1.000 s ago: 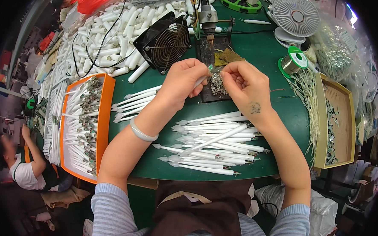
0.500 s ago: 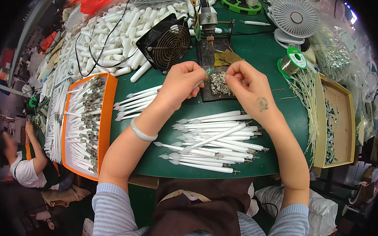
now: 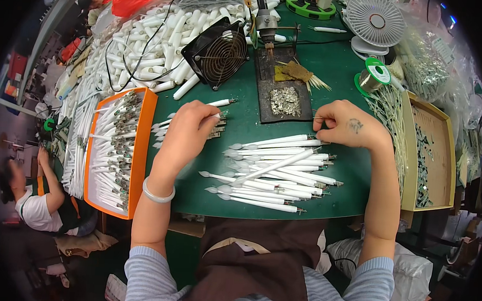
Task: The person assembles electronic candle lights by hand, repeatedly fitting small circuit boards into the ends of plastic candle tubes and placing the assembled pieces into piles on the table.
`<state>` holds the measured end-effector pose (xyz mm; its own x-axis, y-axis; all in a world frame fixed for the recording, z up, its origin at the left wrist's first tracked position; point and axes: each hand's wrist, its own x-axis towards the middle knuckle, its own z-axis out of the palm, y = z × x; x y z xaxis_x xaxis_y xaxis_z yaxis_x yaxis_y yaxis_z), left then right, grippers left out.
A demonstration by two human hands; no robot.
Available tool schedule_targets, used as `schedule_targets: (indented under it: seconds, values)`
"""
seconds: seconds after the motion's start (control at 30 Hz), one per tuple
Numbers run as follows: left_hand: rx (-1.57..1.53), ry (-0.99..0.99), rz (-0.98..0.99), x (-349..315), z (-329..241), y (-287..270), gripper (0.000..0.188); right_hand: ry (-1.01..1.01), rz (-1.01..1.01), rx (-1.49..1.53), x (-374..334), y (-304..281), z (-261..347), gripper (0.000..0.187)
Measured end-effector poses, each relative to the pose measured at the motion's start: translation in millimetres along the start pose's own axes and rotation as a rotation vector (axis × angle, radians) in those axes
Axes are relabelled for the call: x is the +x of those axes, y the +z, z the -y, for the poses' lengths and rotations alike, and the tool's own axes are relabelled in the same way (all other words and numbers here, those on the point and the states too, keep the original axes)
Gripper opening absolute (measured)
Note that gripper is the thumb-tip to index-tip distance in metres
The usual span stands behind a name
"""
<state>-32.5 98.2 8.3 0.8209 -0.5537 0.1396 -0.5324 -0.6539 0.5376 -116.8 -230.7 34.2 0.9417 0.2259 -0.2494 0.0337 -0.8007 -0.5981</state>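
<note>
With the left hand [image 3: 190, 127] curled over white tubes [image 3: 190, 129] near the green table's [image 3: 332, 68] left edge, and the right hand [image 3: 346, 123] pinching a thin wire [image 3: 320, 118], keep both grips steady.

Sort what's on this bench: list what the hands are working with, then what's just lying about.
In use:
left hand on white tubes
right hand pinching a thin wire
pile of white tubes
solder tray

Lying about:
black fan
white fan
solder spool
orange tray
</note>
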Motion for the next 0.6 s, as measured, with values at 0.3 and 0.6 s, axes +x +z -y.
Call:
schedule_targets:
  seconds: [0.3,0.6]
  values:
    - [0.075,0.331,-0.141,-0.3,-35.1,15.8,0.025,-0.008,-0.096,0.288,11.7,15.8,12.9,0.015]
    - [-0.700,-0.091,0.396,36.8,-66.5,40.8,0.014,-0.009,-0.187,0.615,19.0,30.7,21.5,0.019]
